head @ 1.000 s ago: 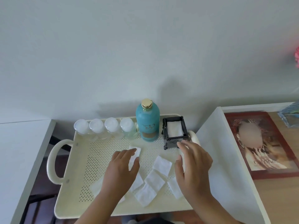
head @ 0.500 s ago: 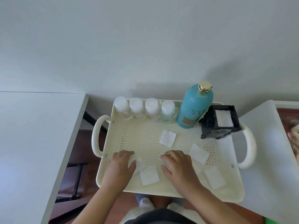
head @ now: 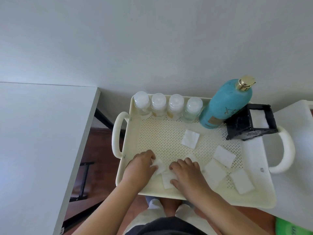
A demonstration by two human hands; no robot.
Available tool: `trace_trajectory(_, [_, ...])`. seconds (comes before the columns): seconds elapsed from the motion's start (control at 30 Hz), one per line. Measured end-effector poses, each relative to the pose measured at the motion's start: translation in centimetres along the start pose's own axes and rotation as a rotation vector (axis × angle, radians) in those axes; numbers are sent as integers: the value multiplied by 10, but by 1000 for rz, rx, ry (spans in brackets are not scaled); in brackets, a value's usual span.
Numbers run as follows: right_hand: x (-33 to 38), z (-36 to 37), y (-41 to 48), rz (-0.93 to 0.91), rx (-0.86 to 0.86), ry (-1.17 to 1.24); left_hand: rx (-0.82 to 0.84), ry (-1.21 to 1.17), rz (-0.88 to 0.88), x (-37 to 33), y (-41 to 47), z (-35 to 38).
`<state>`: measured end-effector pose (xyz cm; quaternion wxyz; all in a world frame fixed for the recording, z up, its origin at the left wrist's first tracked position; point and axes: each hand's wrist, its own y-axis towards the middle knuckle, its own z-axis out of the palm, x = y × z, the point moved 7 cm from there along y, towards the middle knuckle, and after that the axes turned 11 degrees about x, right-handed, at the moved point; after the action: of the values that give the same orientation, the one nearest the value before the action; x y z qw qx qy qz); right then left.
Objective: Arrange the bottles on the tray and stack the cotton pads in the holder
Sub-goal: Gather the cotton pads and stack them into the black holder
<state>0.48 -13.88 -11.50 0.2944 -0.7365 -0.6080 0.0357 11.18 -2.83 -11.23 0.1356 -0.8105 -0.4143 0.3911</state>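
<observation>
- Left hand [head: 140,167] pinches one cotton pad [head: 158,166] at the cream tray's [head: 169,192] near-left corner; lift it clear.
- Right hand [head: 188,173] lies flat, fingers spread, on a second pad [head: 167,180]; slide and pinch it.
- Loose pads [head: 190,139] lie rightward.
- Carry both to the black holder [head: 250,123], beside the teal bottle [head: 223,104].

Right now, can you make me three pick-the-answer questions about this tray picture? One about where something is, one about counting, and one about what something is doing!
1. Where is the tall teal bottle with the gold cap?
A. Between the small clear bottles and the black square pad holder
B. On the floor
C. Outside the tray

2. How many small clear bottles with white caps stand in a row?
A. Two
B. Four
C. Seven

3. What is the left hand doing?
A. Lifting the teal bottle
B. Pressing a white square cotton pad
C. Gripping the handle

Answers: A, it stands between them; B, four caps show; B, its fingers rest on a pad.
</observation>
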Motion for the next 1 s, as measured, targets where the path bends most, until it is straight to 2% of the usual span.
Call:
trace_trajectory(0.2, [-3, -6, -6, -4, -28, 119, 9, 49, 31, -4, 1, -3])
trace_trajectory(0.37, [-22, -30, -24, 23, -111, 485, -32, 23, 62, -14, -5, -12])
trace_trajectory(0.5, [-52, -65, -49, 100, -256, 764, -104, -171, 100, -38, -13, -19])
trace_trajectory(0.63, [-89, -106, -79, 164, -436, 922, -137, -411, 113, -81, -9, -24])
trace_trajectory(0.8, [-146, -159, -108, 255, -717, 864, -85, -694, 142, -143, 1, -25])
trace_trajectory(0.9, [-177, -181, -114, 287, -837, 804, -94, -731, 175, -176, 4, -27])
trace_trajectory(1.0, [-199, -193, -112, 295, -878, 734, -121, -761, 183, -198, 7, -26])
